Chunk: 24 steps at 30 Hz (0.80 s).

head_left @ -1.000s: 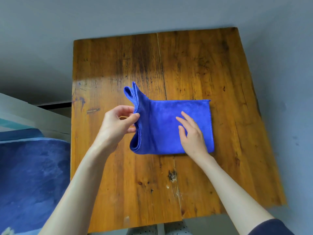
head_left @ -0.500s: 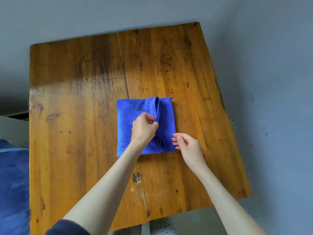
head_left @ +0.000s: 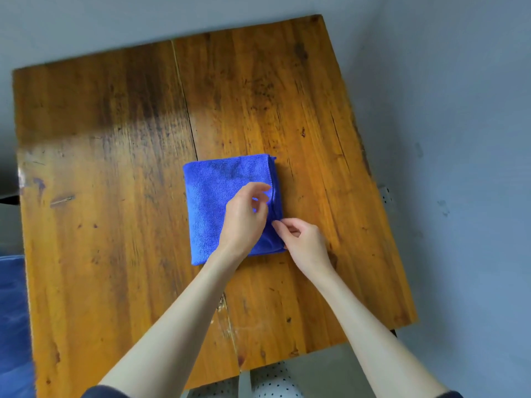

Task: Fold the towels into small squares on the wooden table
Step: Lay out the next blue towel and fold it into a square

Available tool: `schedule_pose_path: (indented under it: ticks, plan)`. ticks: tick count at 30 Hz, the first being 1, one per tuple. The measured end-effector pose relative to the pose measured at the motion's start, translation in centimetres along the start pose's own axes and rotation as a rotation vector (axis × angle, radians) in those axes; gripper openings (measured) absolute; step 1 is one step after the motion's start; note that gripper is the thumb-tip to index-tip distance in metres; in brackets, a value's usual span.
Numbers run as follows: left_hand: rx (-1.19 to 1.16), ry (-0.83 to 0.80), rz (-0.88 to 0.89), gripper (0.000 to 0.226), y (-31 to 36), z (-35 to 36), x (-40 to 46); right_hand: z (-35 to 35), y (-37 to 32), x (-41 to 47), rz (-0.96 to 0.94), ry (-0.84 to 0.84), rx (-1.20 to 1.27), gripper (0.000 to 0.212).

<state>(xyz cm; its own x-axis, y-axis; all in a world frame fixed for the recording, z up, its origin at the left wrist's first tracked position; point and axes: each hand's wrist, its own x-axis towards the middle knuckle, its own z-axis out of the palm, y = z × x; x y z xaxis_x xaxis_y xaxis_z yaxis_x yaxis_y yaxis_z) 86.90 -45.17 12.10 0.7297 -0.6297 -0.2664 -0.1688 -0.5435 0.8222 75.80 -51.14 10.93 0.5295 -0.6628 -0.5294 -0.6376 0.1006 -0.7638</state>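
Only blue towel (head_left: 218, 202) on wooden table (head_left: 115, 225), w/ both hands at it.

Under the left hand (head_left: 244, 216) the towel (head_left: 212, 202) is blue cloth, fuzzy and matt. Beneath both hands the table (head_left: 301, 116) is orange-brown wood, varnished, glossy to the far left of them, with dark stains and a seam between planks. Beyond it, the wall (head_left: 459, 110) is matt grey.

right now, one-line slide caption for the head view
Both hands, left hand and right hand, tidy the right edge of a folded blue microfibre towel on a worn wooden table.
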Motion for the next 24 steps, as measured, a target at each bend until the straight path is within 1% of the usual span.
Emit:
schedule_pose_path:
  ticks: [2, 3, 4, 6, 8, 10, 12, 15, 16, 17, 18, 19, 20, 21, 22, 24]
  plan:
    - [0.173, 0.14, 0.227, 0.027, -1.1, -1.5, -1.5, 0.3, -0.6, 0.4, 0.01, 0.021, -0.108, 0.034]
    - [0.29, 0.2, 0.314, 0.03, -1.9, -2.2, -2.0, 0.4, -0.9, 0.5, 0.002, 0.038, -0.173, 0.034]
    - [0.4, 0.238, 0.363, 0.032, -3.1, -2.9, -2.3, 0.5, -1.1, 0.6, -0.008, 0.055, -0.224, 0.031]
    - [0.569, 0.224, 0.36, 0.038, -5.3, -3.8, -2.6, 0.6, -1.5, 0.8, -0.01, 0.071, -0.263, 0.023]
    - [0.681, 0.131, 0.309, 0.045, -7.0, -3.9, -2.5, 0.5, -1.5, 1.0, 0.008, 0.07, -0.246, 0.022]
    - [0.785, 0.036, 0.299, 0.05, -7.9, -3.5, -2.5, 0.3, -1.3, 1.1, 0.028, 0.062, -0.209, 0.022]
    - [0.884, -0.004, 0.301, 0.051, -8.3, -3.0, -2.4, 0.2, -1.0, 1.2, 0.049, 0.048, -0.178, 0.021]
    - [0.939, -0.014, 0.295, 0.052, -8.5, -2.6, -2.2, 0.1, -0.6, 1.4, 0.122, 0.025, -0.063, 0.018]
    - [0.941, -0.017, 0.298, 0.052, -8.4, -2.6, -2.2, 0.2, -0.5, 1.4, 0.147, 0.035, -0.04, 0.018]
    - [0.938, -0.021, 0.304, 0.052, -8.4, -2.6, -2.2, 0.4, -0.5, 1.3, 0.136, 0.083, -0.064, 0.018]
    - [0.927, -0.026, 0.311, 0.052, -8.4, -2.8, -2.2, 0.7, -0.5, 1.2, 0.074, 0.173, -0.133, 0.018]
    - [0.909, -0.028, 0.32, 0.051, -8.3, -3.0, -2.2, 1.1, -0.7, 0.9, -0.045, 0.278, -0.22, 0.02]
    - [0.886, -0.02, 0.333, 0.05, -8.0, -3.2, -2.1, 1.7, -0.9, 0.8, -0.204, 0.355, -0.313, 0.023]
    - [0.863, 0.002, 0.351, 0.047, -7.8, -3.4, -1.8, 2.5, -1.1, 0.8, -0.359, 0.38, -0.413, 0.028]
    - [0.847, 0.037, 0.369, 0.044, -7.6, -3.6, -1.4, 3.2, -1.4, 1.3, -0.489, 0.366, -0.513, 0.033]
    - [0.833, 0.112, 0.387, 0.041, -7.1, -3.9, -0.2, 4.3, -1.8, 2.9, -0.651, 0.3, -0.707, 0.042]
